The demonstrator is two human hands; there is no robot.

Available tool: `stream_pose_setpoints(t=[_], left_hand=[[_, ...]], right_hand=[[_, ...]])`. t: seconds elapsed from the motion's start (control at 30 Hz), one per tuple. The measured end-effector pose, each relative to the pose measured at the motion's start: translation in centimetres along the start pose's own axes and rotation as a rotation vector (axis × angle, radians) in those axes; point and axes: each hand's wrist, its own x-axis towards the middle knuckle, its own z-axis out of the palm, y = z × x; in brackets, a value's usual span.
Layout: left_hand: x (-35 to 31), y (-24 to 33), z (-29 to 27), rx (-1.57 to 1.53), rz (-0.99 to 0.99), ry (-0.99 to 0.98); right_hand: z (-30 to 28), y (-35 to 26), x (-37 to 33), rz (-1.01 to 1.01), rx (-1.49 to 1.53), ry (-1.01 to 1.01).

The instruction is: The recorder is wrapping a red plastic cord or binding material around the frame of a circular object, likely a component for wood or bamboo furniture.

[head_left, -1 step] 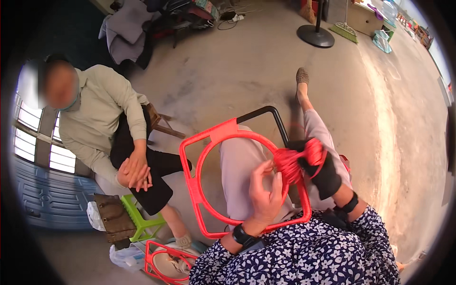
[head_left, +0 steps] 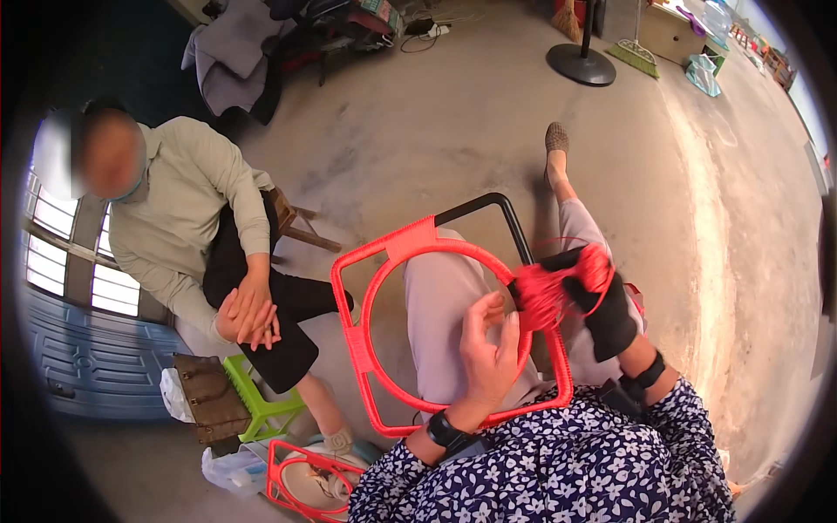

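A square frame with a round ring inside it [head_left: 349, 338] rests across my lap. Red cord wraps most of it, while one corner of black bar [head_left: 503, 212] stays bare. My right hand [head_left: 602, 305], in a black glove, grips a bundle of red cord [head_left: 545, 295] at the frame's right side. The bundle is partly blurred, and a loose strand arcs above it. My bare left hand [head_left: 490, 353] is beside the bundle, over the ring's opening, its fingers half curled and apart. Whether its fingertips touch the cord is hard to see.
A person [head_left: 187, 200] sits at the left with hands clasped on a knee. A brown handbag [head_left: 209, 397] is beside a green stool [head_left: 261, 401]. Another red frame [head_left: 277, 471] lies at the lower left. A round black stand base [head_left: 581, 65] and a broom [head_left: 634, 57] are farther off.
My right hand has shifted slightly right with the cord bundle, drawing it away from my left hand. A strand now bows out above the bundle. My left hand has barely moved.
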Motion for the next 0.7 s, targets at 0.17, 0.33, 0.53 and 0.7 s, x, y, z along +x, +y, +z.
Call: stream_pose_setpoints(t=[0.17,0.33,0.53,0.7], left_hand=[[0.1,-1.1,-0.2,-0.488,-0.468,-0.171],[0.7,-0.4,-0.2,-0.502,-0.600,-0.135],[1.1,0.1,-0.1,-0.560,-0.603,-0.164],[0.8,0.2,-0.7,-0.545,-0.638,-0.142]], right_hand=[[-5.1,-0.4,0.4,0.140,-0.414,0.097],[-14.0,3.1,-0.3,0.217,-0.838,-0.157],[-31.5,12.0,-5.0,0.563,-0.692,0.658],[-19.4,5.4,-2.3,0.552,-0.068,0.322]])
